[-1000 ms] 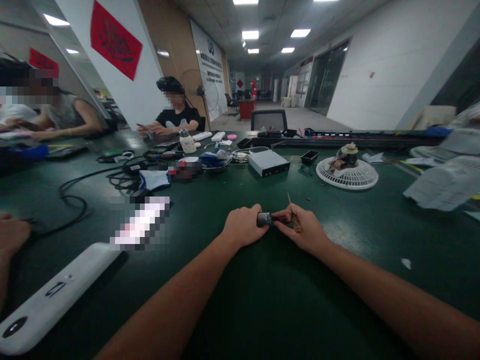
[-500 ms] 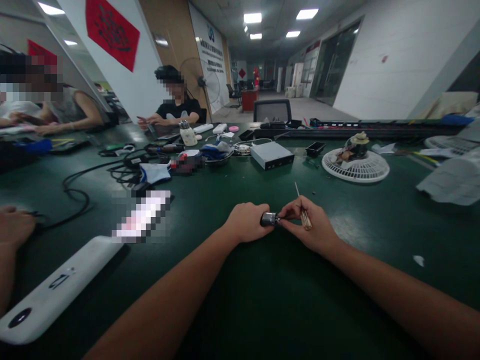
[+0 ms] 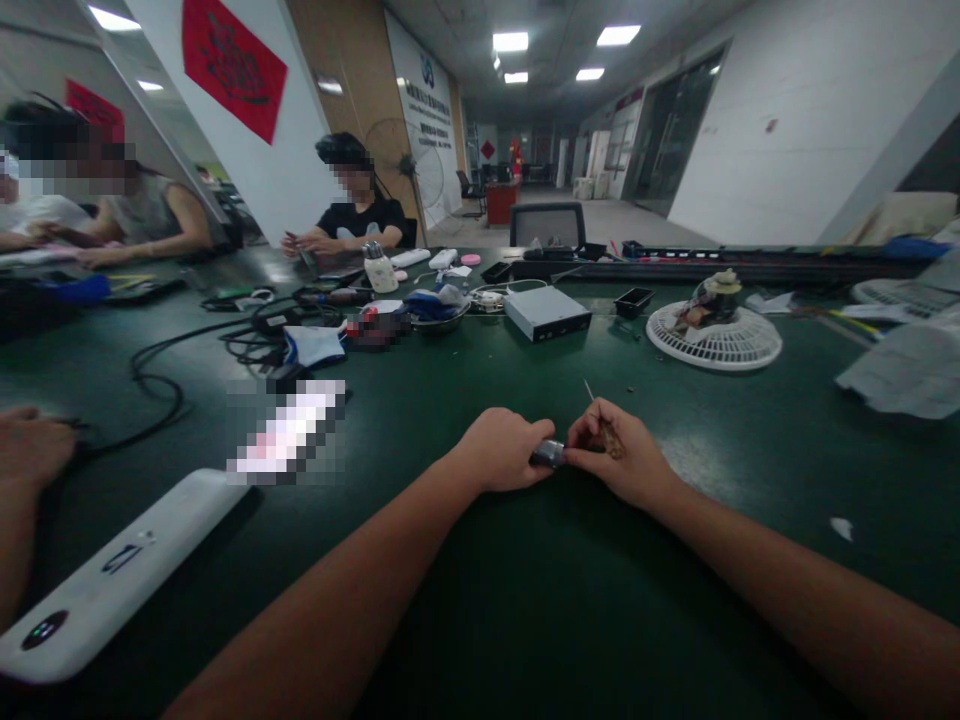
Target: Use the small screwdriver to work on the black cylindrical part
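Observation:
My left hand (image 3: 504, 450) is closed around a small dark-grey metal cylinder (image 3: 550, 454), which looks like a little motor. One end of it pokes out toward the right. My right hand (image 3: 630, 455) keeps a thin screwdriver (image 3: 612, 440) tucked between its fingers, with the amber handle toward the palm and the slim shaft pointing up and away. Thumb and fingertips of that same hand meet at the cylinder's right end; whatever they pinch there is too small to make out. Both hands are just above the green tabletop (image 3: 480, 600).
On the left lie a long white device (image 3: 127, 575) and a lit phone (image 3: 289, 435). Black cables (image 3: 161, 390) and a white-blue cloth (image 3: 315, 345) are behind. Farther back are a grey box-shaped drive (image 3: 547, 312) and a white fan grille (image 3: 712, 335). Another person's hand (image 3: 34, 450) rests at far left.
The cylinder has tilted, its right end now lower and closer to my right fingertips. The screwdriver has turned slightly in my right hand, and less of its shaft shows.

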Demonstrator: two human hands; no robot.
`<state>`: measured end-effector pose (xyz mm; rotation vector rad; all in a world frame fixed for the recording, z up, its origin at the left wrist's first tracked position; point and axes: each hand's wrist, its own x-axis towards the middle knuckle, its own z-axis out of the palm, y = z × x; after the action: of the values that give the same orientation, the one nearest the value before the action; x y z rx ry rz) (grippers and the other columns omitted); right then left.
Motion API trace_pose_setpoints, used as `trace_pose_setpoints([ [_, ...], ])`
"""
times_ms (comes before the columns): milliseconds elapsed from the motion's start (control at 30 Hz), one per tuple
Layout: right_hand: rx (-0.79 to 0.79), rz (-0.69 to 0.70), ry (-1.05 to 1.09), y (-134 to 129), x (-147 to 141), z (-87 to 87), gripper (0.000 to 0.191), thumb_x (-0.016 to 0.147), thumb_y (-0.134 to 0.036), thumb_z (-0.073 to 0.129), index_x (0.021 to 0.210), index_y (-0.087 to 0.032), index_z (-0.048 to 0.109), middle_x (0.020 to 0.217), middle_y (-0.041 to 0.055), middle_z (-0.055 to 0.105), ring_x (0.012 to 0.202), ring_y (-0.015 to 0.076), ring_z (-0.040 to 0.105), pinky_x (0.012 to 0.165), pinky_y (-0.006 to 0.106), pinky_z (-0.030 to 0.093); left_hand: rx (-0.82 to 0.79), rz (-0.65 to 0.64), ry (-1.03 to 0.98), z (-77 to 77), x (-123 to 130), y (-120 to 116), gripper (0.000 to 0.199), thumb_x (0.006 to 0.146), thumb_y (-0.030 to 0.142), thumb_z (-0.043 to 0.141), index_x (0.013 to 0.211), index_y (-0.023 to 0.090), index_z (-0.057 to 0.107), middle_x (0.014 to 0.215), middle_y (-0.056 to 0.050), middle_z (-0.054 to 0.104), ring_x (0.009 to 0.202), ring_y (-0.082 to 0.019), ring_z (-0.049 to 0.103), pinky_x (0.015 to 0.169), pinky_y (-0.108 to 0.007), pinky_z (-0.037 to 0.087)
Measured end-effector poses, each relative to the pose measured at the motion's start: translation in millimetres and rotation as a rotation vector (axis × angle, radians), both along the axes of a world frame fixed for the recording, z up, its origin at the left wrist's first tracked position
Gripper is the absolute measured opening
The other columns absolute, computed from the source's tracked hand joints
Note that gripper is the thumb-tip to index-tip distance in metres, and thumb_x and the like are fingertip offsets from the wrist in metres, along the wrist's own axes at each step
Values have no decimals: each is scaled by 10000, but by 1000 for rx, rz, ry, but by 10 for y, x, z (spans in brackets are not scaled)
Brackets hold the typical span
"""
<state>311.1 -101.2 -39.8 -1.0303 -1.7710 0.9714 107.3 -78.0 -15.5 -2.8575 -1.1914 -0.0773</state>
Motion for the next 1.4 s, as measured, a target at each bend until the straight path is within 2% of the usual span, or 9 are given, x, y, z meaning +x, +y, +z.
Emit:
trace_pose_setpoints([
  [267,-123,39,79,36,2,-44,399,720,-204,761,807,-248,374,788,-11,639,674,151,616,600,289,504,35,-76,37,48,39,-43,248,848,422,581,955,200,606,780,-64,691,742,-259,656,703,-377,472],
  [400,-136,42,89,47,1,-54,424,714,-231,796,814,-248,384,790,-15,629,695,162,623,618,300,515,36,-112,-24,10,73,-72,181,835,336,594,966,211,597,810,-42,698,775,-238,655,738,-361,469],
  [533,-121,50,105,49,-20,-46,361,789,-304,768,834,-242,415,865,9,648,746,166,624,664,313,524,-1,6,-150,-66,66,-59,197,868,391,564,972,226,593,827,-27,687,755,-216,650,679,-321,462],
  [667,-85,39,158,37,-15,-29,223,955,-447,544,927,-227,522,916,45,652,782,181,623,632,312,519,-8,136,-219,-112,27,-12,218,885,426,547,967,232,607,818,-27,680,764,-212,649,653,-305,451],
  [767,-27,-1,222,31,22,-11,401,1007,-506,388,984,-203,650,933,74,652,846,200,621,662,326,510,-18,232,-320,-144,-5,32,220,887,434,556,963,238,619,816,-20,682,752,-197,640,631,-294,434],
  [833,6,-36,264,37,51,-8,488,1020,-496,352,919,-190,717,903,78,651,833,195,613,686,332,499,-37,282,-394,-170,-24,60,208,887,425,562,947,235,621,807,-14,682,723,-181,631,607,-284,420],
  [900,9,-53,299,51,71,-19,447,1014,-449,408,868,-187,739,836,66,660,776,185,618,687,334,498,-56,315,-449,-195,-37,83,184,876,401,580,931,231,625,804,-8,682,702,-166,623,592,-274,408],
  [1067,-43,-52,324,83,66,-55,185,929,-333,602,886,-189,710,733,36,710,681,177,659,632,314,504,-59,346,-473,-223,-41,97,147,844,356,622,919,232,646,785,-1,677,673,-150,606,569,-260,383],
  [1400,-112,-14,258,42,40,47,181,892,-298,638,784,-165,695,735,57,743,640,162,666,580,285,486,-60,290,-449,-239,-51,102,132,796,300,627,905,229,645,753,1,662,649,-145,584,566,-256,364],
])
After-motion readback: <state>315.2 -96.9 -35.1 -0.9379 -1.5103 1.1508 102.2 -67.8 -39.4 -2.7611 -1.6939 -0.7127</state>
